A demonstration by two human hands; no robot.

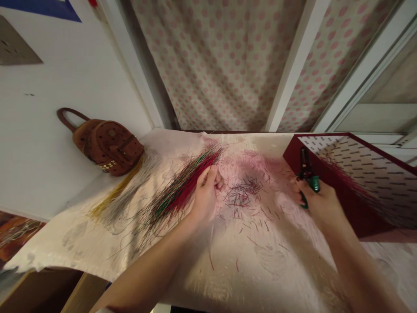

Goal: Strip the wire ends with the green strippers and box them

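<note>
My left hand (pixel 208 184) is closed in a pinch beside a long bundle of red, green and dark wires (pixel 185 184). A faint thin wire (pixel 212 237) trails down from under its fingers toward me. My right hand (pixel 314 198) grips wire strippers (pixel 306 167) with green handles, their dark jaws pointing away from me. Whether the jaws are apart is hard to see. Between my hands lies a loose heap of short cut wire pieces (pixel 244 191), with more bits scattered nearer me.
A dark red open box (pixel 325 182) with patterned lining and thin wires inside stands at the right. Yellow wires (pixel 114 198) and silvery wires (pixel 133 187) lie left, near a brown backpack (pixel 110 145) against the wall. A pale cover (pixel 228 278) drapes the table. A dotted curtain (pixel 228 65) hangs behind.
</note>
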